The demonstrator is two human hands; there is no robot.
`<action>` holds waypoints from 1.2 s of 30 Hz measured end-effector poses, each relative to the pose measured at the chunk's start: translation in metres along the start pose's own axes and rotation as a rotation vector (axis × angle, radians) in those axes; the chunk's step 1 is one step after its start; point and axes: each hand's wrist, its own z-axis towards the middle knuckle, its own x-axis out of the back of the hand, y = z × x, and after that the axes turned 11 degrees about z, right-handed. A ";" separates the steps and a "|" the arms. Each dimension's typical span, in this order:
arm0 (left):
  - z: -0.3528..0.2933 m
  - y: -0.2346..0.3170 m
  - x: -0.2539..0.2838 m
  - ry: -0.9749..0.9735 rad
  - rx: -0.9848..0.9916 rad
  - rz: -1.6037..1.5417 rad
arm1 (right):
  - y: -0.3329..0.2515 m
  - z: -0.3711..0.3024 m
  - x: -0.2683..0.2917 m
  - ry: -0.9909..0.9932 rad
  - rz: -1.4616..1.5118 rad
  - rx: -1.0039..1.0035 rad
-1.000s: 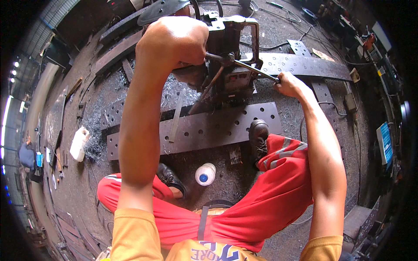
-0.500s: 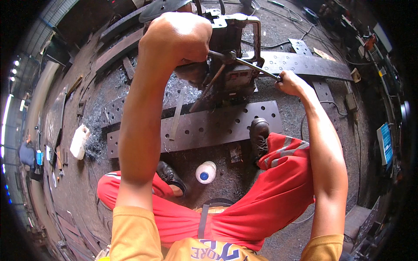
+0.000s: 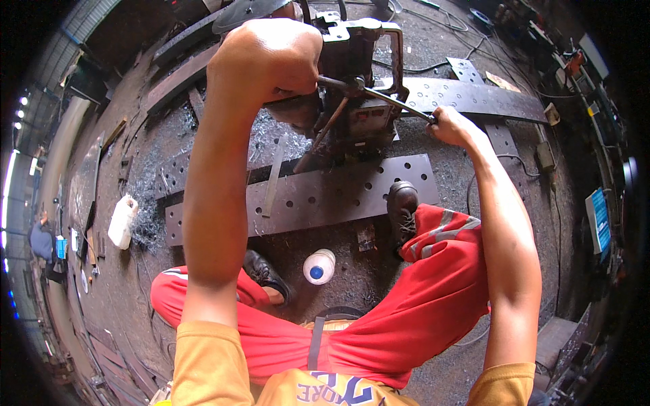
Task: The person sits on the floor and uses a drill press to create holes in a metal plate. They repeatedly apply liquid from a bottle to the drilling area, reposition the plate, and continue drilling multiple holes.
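A dark drilling machine [image 3: 372,125] with a spoked feed handle stands in front of me on steel plates. My left hand [image 3: 271,57] is closed in a fist at the left spoke of the feed handle [image 3: 386,98], and its back hides part of the machine. The fingers of my right hand [image 3: 450,127] are wrapped round the end of the right spoke. A third, rusty spoke [image 3: 323,132] slants down with no hand on it. The drill's tip and the spot beneath it are hidden behind my left arm and the machine body.
A perforated steel plate [image 3: 338,196] lies before my shoes, with a thin metal strip [image 3: 274,179] across it. Between my legs stands a white bottle with a blue cap [image 3: 319,267]. Metal shavings and a white jug [image 3: 122,222] are at left; another drilled plate [image 3: 474,100] extends right.
My left hand has shifted slightly left along with its spoke end. My right hand keeps its grip with hardly any movement.
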 end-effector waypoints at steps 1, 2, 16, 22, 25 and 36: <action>-0.001 0.000 -0.003 0.048 -0.009 0.012 | 0.000 0.000 0.000 -0.010 -0.010 -0.007; 0.000 0.001 -0.002 0.043 -0.003 0.012 | -0.001 0.000 0.001 -0.016 -0.019 -0.014; 0.004 0.005 0.011 -0.081 -0.012 0.016 | 0.010 0.004 -0.002 -0.018 -0.017 -0.041; 0.009 -0.010 -0.002 -0.182 -0.080 -0.241 | -0.003 0.002 0.002 -0.042 -0.009 -0.056; -0.005 -0.006 0.022 -0.105 -0.210 -0.280 | 0.000 0.001 0.002 -0.048 -0.009 -0.069; -0.003 -0.006 0.023 -0.134 -0.171 -0.185 | -0.003 -0.003 -0.002 0.057 0.024 0.051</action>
